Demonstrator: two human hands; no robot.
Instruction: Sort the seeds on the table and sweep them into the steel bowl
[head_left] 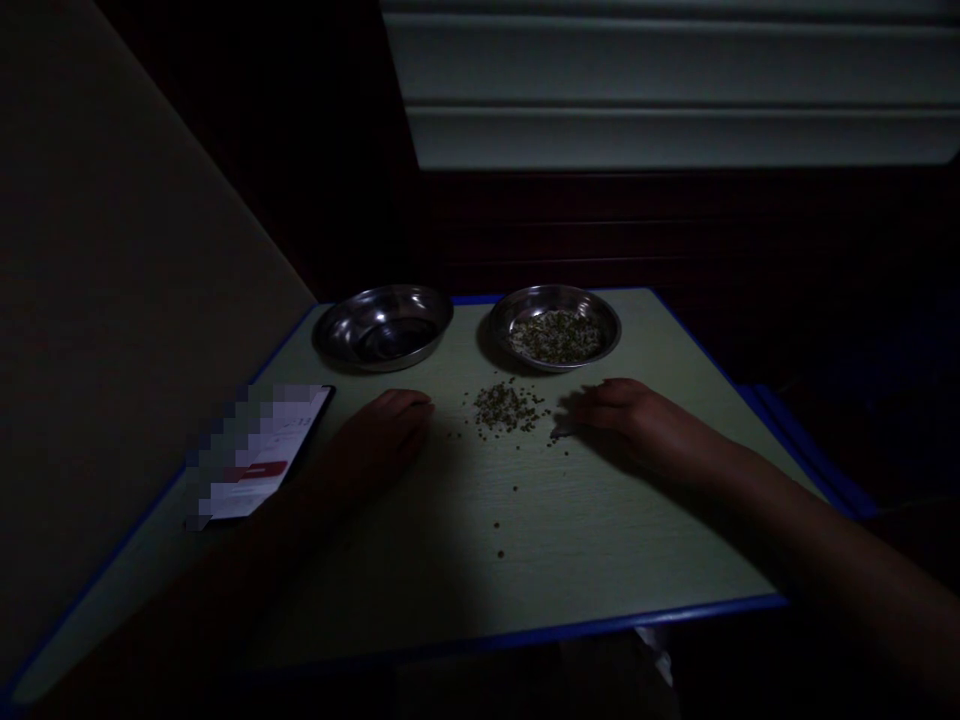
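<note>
A small heap of greenish grains (508, 408) lies on the pale tabletop (585, 540) between my hands. My left hand (384, 432) rests palm down just left of the heap, fingers together, holding nothing I can see. My right hand (628, 415) lies flat to the right, its fingertips touching stray grains at the heap's edge. Behind the heap stand two steel bowls: the left bowl (339, 335) looks empty, the right bowl (611, 330) holds more of the same grains.
A lit phone (259, 455) lies at the table's left side. A tan wall (112, 300) runs along the left edge. The table has a blue rim (600, 625). A few loose grains (500, 553) are scattered toward me. The scene is very dark.
</note>
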